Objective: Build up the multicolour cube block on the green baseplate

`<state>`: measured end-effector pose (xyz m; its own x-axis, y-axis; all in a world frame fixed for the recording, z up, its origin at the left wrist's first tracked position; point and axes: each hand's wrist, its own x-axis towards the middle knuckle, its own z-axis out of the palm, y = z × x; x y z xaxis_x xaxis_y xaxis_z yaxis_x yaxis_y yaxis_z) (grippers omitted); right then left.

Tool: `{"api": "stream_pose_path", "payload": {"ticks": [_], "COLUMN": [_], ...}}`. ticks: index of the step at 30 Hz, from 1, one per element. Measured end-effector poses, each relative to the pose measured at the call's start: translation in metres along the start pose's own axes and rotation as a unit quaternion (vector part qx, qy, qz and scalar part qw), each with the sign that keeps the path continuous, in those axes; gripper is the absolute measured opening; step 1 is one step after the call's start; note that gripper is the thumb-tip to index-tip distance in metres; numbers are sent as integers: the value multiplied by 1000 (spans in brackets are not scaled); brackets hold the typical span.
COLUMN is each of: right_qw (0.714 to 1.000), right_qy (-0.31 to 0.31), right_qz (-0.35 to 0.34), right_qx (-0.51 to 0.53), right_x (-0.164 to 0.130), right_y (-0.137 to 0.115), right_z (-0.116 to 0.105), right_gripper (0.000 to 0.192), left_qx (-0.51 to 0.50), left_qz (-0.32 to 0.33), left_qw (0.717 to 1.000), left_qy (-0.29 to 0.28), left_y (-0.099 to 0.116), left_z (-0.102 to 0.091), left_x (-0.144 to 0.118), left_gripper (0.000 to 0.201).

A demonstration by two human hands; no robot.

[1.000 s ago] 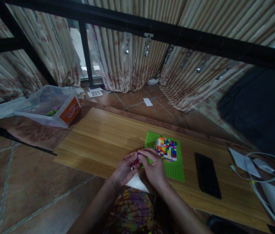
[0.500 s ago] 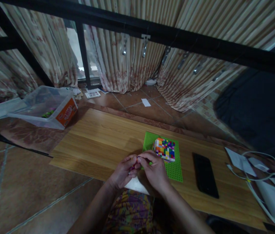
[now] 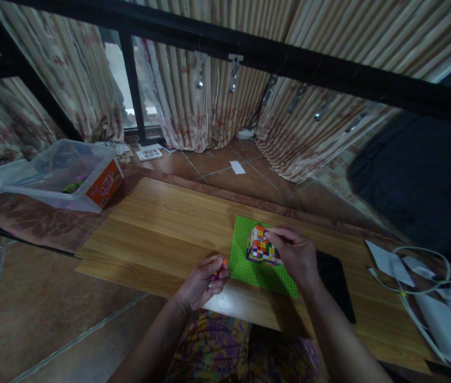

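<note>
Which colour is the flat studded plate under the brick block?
Bright green baseplate, seen in the head view.

– We see studded plastic on the green baseplate [image 3: 261,266] and on the multicoloured block [image 3: 263,246] atop it.
– Beneath the baseplate, we see smooth, matt wood-grain board [image 3: 161,234]; right of it, a glossy black phone [image 3: 335,279]; beyond, striped cloth curtains [image 3: 209,106].

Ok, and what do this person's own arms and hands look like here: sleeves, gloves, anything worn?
Both arms are bare from the bottom edge of the frame to the fingers: no sleeves in view and no gloves. The left hand and right hand show no ring, watch or bracelet that can be made out, though the picture is dim. Between the forearms lies a patterned garment in purple, yellow and green.
</note>
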<state>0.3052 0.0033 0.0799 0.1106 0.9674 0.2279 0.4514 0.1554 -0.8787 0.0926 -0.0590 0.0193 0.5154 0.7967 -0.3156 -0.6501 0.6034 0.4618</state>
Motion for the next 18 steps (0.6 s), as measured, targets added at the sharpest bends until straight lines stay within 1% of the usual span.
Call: {"api": "stream_pose_path", "payload": {"ticks": [2,4,8,11,14,16,18], "right_qw": [998,995,991,993,996,998,997], "right_qy": [4,0,-9,-8,-5,-6,-8], "right_qz": [-10,-19,-29,-22,1,30,74], "right_qx": [-57,-102,-133,-118,-90,-59,-20], "right_x": [11,17,20,21,22,23,24], "right_y": [14,24,31,34,36,37,37], "right_z": [-6,-7,-2,1,4,6,8], "right_gripper": [18,19,20,19,18,17,18], "left_qx": [-5,-8,-10,-10,-11,-10,-9], "left_qz": [-1,-1,-4,-6,-7,-9,-11], "left_qw": [1000,1000,1000,1000,1000,1000,1000], "left_qy": [1,-1,-3,-3,0,0,0], "left_y": [1,1,1,1,2,2,2], "left_z": [1,1,1,1,1,1,2], "left_x": [0,-1,-1,0,0,0,0], "left_gripper": [27,27,25,25,24,24,25]}}
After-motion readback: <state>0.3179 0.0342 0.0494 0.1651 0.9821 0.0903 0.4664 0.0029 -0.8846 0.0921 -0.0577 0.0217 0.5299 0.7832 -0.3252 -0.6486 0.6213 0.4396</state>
